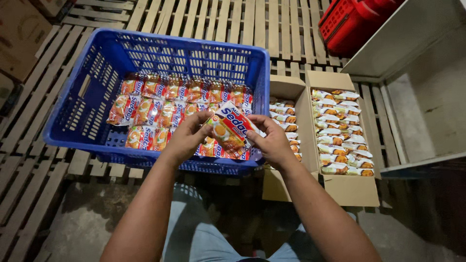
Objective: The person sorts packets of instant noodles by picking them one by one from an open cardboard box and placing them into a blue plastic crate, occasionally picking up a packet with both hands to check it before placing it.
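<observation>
A stack of orange, white and red noodle packets [230, 127] is held between my left hand [187, 138] and my right hand [272, 140], just above the near right corner of a blue plastic crate [82, 92]. Rows of the same kind of packets [160, 104] lie flat on the crate's floor. Right of the crate stands an open cardboard box [347, 191] packed with upright packets [340, 131] in two rows.
The crate and box rest on wooden slat pallets [29, 160]. A red crate [349, 22] sits at the back right, beside a pale shelf unit [422, 92]. Cardboard boxes [19, 29] stand at the far left. Bare concrete floor [82, 223] lies near my knees.
</observation>
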